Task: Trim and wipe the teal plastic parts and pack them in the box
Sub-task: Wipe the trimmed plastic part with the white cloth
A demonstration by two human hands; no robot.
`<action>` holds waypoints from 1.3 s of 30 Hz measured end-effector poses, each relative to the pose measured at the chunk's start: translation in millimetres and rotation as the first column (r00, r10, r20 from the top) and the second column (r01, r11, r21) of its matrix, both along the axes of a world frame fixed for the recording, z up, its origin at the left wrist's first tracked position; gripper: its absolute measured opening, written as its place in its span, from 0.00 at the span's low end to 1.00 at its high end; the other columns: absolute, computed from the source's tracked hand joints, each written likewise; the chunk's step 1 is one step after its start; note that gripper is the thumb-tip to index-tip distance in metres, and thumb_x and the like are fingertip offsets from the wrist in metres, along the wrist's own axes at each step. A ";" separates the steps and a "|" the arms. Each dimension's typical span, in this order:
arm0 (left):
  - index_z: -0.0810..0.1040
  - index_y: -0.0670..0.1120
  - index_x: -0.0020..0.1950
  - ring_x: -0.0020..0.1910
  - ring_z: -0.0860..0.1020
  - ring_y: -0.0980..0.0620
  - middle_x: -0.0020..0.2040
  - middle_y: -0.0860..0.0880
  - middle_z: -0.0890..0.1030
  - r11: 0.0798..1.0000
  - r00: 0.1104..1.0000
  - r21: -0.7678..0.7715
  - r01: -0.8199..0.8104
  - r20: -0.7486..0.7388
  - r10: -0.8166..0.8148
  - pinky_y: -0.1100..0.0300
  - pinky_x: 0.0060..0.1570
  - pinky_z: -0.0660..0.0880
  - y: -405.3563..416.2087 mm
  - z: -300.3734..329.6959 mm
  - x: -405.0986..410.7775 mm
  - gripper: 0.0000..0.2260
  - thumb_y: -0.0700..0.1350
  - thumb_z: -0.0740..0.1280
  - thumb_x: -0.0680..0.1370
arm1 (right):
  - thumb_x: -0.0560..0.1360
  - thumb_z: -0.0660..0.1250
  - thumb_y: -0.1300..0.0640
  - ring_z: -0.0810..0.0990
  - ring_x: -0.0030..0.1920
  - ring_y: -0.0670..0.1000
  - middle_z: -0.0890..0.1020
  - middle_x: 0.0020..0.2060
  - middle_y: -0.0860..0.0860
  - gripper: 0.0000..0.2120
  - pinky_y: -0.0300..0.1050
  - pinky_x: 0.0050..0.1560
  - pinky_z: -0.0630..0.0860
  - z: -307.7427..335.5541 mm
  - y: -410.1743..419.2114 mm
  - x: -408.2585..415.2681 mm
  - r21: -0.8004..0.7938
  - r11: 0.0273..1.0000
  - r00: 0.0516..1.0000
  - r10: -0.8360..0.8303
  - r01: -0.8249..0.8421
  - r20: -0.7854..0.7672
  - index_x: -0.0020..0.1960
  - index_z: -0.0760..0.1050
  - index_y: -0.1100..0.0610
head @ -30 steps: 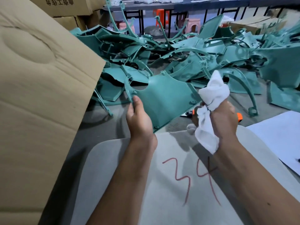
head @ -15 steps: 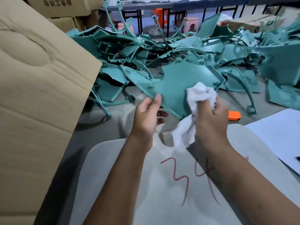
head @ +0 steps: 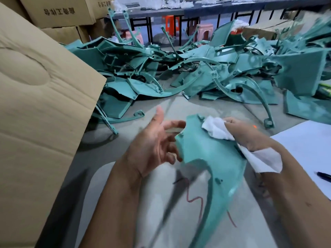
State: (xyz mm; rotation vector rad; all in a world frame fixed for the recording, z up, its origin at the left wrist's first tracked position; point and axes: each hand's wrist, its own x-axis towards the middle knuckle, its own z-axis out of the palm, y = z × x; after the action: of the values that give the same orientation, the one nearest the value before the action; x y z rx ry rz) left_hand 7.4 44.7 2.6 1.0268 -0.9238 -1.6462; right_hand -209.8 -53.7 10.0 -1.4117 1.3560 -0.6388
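Wiping now. Right hand (head: 245,135) pinches the white cloth (head: 217,130) vs the top edge of the teal part (head: 209,158), which hangs over the grey board (head: 111,178), close to the body. Left hand (head: 154,144) has fingers spread, tips at the part's left edge, no real grip. Best move, I'd say: steady that edge w/ the left, then sweep the cloth down the curved leg. Box flap (head: 44,97) waits left.

Grey floor (head: 114,149), long dark tables (head: 197,10), plastic stools (head: 172,22) behind.
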 end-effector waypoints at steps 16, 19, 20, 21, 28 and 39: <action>0.78 0.43 0.53 0.25 0.78 0.49 0.38 0.45 0.84 0.776 0.768 -0.019 -0.631 -0.157 0.621 0.65 0.19 0.68 -5.0 9.9 -20.1 0.05 0.37 0.69 0.77 | 0.81 0.68 0.57 0.69 0.21 0.48 0.73 0.24 0.49 0.14 0.41 0.33 0.69 10.7 -2.1 -0.1 0.103 0.896 0.681 -0.399 0.432 0.615 0.39 0.69 0.57; 0.80 0.47 0.47 0.26 0.79 0.48 0.35 0.47 0.83 0.761 0.767 -0.098 -0.641 -0.101 0.633 0.62 0.21 0.70 -4.4 7.4 -29.3 0.07 0.36 0.67 0.79 | 0.78 0.70 0.44 0.75 0.31 0.50 0.77 0.31 0.51 0.15 0.43 0.35 0.71 -1.4 11.2 17.3 0.078 0.956 0.797 -0.280 0.283 0.535 0.44 0.77 0.56; 0.82 0.49 0.46 0.27 0.80 0.48 0.37 0.47 0.84 0.775 0.785 -0.124 -0.619 -0.083 0.614 0.61 0.21 0.72 -4.0 5.9 -34.0 0.09 0.36 0.67 0.79 | 0.77 0.69 0.42 0.74 0.28 0.48 0.76 0.27 0.49 0.18 0.38 0.31 0.70 -3.4 17.1 26.2 0.035 0.973 0.882 -0.222 0.228 0.416 0.41 0.75 0.56; 0.83 0.51 0.45 0.28 0.80 0.48 0.38 0.46 0.84 0.791 0.804 -0.147 -0.594 -0.067 0.591 0.60 0.22 0.72 -3.7 4.9 -37.5 0.11 0.37 0.67 0.79 | 0.78 0.68 0.43 0.72 0.24 0.44 0.74 0.22 0.45 0.20 0.36 0.26 0.66 -6.8 18.5 33.1 -0.033 0.982 0.945 -0.167 0.184 0.282 0.36 0.71 0.56; 0.85 0.51 0.47 0.41 0.85 0.47 0.45 0.48 0.87 0.705 0.739 -0.268 -0.657 -0.040 0.673 0.53 0.35 0.81 -5.4 0.7 -44.0 0.08 0.39 0.68 0.76 | 0.83 0.66 0.54 0.64 0.16 0.40 0.67 0.16 0.41 0.27 0.33 0.19 0.60 -2.6 21.1 39.9 -0.054 0.985 0.972 -0.151 0.163 0.182 0.26 0.65 0.54; 0.74 0.48 0.60 0.33 0.83 0.55 0.47 0.47 0.82 0.140 0.119 0.114 -0.984 -0.176 0.977 0.58 0.32 0.79 -19.6 -0.4 -6.1 0.15 0.35 0.69 0.76 | 0.83 0.62 0.61 0.64 0.31 0.51 0.67 0.30 0.54 0.15 0.46 0.32 0.61 -5.8 62.2 53.3 -0.338 0.860 0.875 0.454 -0.382 0.165 0.38 0.68 0.64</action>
State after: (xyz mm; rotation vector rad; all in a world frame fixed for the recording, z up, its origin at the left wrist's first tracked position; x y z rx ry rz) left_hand 1.3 25.1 2.1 1.0232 0.0680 -0.4850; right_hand -156.5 8.4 4.3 -1.7429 0.7393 -0.7079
